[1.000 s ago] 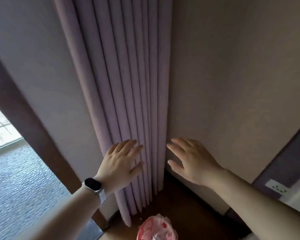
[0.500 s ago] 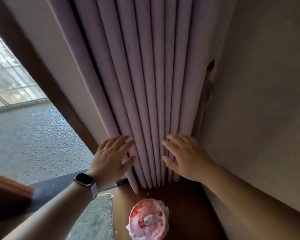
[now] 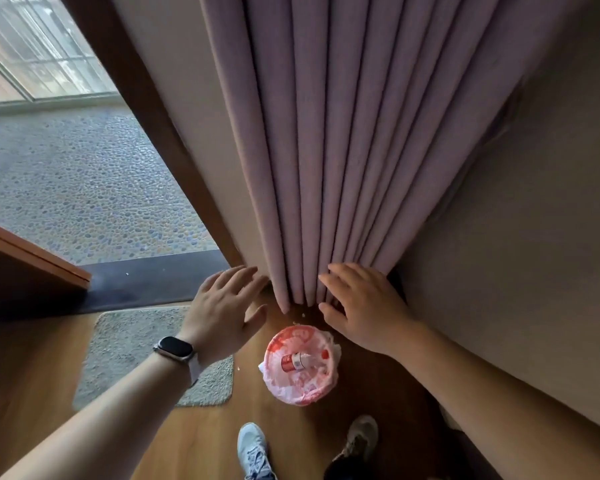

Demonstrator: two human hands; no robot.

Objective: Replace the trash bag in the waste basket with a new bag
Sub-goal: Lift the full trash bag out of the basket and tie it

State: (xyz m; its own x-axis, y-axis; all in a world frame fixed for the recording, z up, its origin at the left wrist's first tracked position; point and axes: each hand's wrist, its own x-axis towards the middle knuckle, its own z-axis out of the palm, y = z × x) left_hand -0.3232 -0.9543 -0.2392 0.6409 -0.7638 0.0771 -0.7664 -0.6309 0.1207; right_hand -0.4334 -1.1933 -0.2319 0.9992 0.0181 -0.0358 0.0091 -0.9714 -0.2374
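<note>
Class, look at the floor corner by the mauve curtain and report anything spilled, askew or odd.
Small white crumbs lie scattered on the brown wooden floor, between the hem of the pleated mauve curtain and the round waste basket lined with a red-and-white plastic bag. They look spilled. Nothing else stands out.

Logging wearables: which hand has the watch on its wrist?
The left hand; a dark-faced watch sits on its wrist, while the right hand has a bare wrist.

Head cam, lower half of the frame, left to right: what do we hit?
wooden door → left hand → waste basket → right hand → wall
</note>
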